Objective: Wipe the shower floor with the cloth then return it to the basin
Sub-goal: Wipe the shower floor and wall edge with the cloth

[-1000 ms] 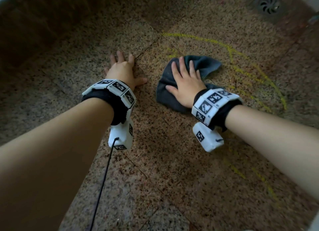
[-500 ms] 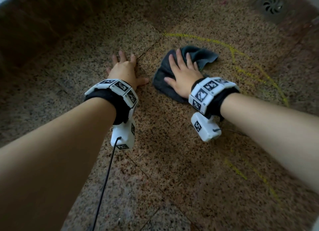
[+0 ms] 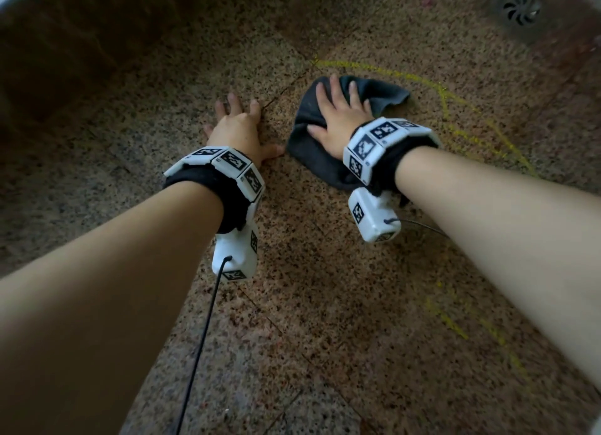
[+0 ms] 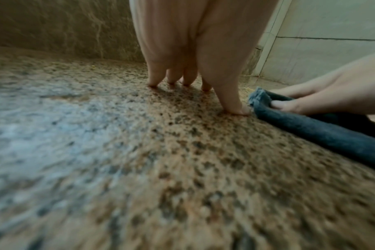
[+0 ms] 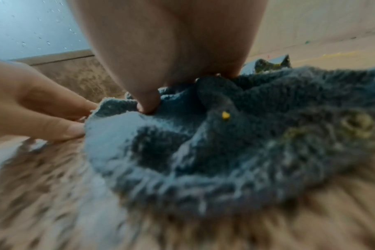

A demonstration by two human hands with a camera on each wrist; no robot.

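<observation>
A dark blue-grey cloth lies bunched on the speckled brown shower floor. My right hand presses flat on it with straight, spread fingers. In the right wrist view the cloth fills the middle, with yellow smears and a yellow speck on it. My left hand lies flat on the bare floor just left of the cloth, its thumb nearly touching the cloth's edge. In the left wrist view my left fingertips stand on the floor beside the cloth. No basin is in view.
Yellow streaks curve across the floor to the right of the cloth, with more near my right forearm. A round drain sits at the far right corner. A dark raised edge borders the floor at the left.
My right hand has slid the cloth away from me and to the left, closer to my left thumb. The left hand has stayed put on the floor.
</observation>
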